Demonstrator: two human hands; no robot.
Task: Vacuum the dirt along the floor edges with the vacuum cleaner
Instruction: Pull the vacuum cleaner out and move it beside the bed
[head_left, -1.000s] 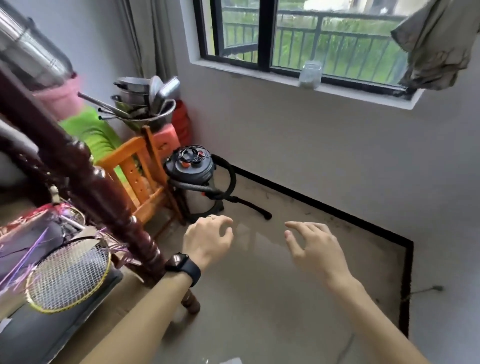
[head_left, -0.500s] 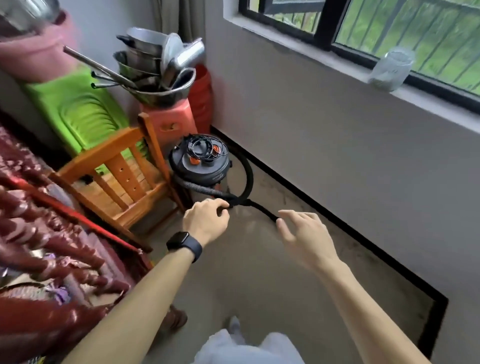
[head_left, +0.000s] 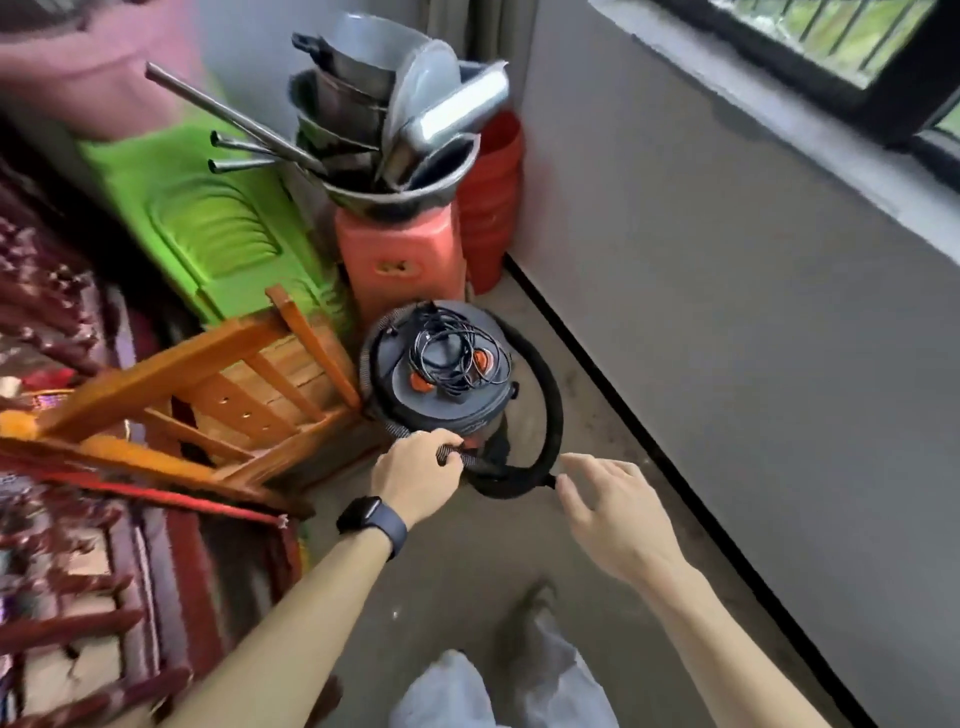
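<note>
Left hand (head_left: 415, 480): fingers curled round the ribbed grey stretch of the hose, gripping it just in front of the canister; dark watch (head_left: 371, 522) on the wrist.
Right hand (head_left: 615, 514): holding nothing, fingers loosely spread, thumb tip just beside the low end of the hose loop; contact not clear.
Vacuum cleaner (head_left: 441, 400): round grey canister with orange buttons, standing on the floor (head_left: 457, 571) near the room corner.
Cord (head_left: 452, 353): black, coiled loosely on the canister top.
Hose (head_left: 551, 410): black loop running from the canister's right side round to the front, low end between the two hands.
Floor edge (head_left: 623, 410): black skirting strip along the grey wall (head_left: 727, 312), right of the canister; dusty smears on the floor beside it.
Wooden chair (head_left: 234, 395): orange-brown, just left of the canister.
Red stool (head_left: 400, 260): behind the canister, carrying stacked metal pans (head_left: 379, 135), long handles pointing left.
Red buckets (head_left: 493, 202): stacked in the corner against the wall.
Green plastic panel (head_left: 218, 223): behind the chair.
Left side: motion-blurred dark red carved wood, details unreadable.
</note>
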